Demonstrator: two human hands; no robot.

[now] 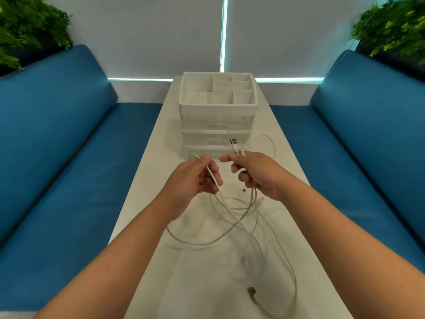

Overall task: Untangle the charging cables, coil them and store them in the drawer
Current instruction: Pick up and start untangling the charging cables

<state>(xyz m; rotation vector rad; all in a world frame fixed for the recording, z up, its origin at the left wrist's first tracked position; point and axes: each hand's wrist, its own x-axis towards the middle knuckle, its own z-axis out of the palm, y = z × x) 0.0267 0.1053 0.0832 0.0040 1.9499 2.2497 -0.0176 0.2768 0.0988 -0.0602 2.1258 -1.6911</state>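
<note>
A person's two bare hands work over a long white counter [161, 261] that runs between two blue upholstered benches. The left hand [195, 180] pinches a white cable [212, 176] between thumb and curled fingers, the strand passing down across the palm and looping out behind the knuckles. The right hand [255, 173] grips a bundle of white charging cables [243, 217], its fingers curled around them; above the fist a USB plug [233, 142] stands up on a short length of cord, and a thinner loop arcs out to the right of it. Below both hands the cables hang and spread in tangled, overlapping loops across the counter, crossing one another several times before trailing toward the near edge. A second USB plug [251, 291] lies flat on the counter near the lower right, at the end of a cream-coloured cord. Just beyond the hands stands a small plastic drawer unit [217, 125] with clear drawer fronts, all of them pushed in, and a white divided tray [184, 93] on top, split into several compartments. A small dark speck [243, 190] sits on the counter between the wrists; what it is cannot be made out. The left bench [57, 134] and right bench [368, 134] flank the counter, green foliage shows at both upper corners, and pale window blinds fill the wall behind.
</note>
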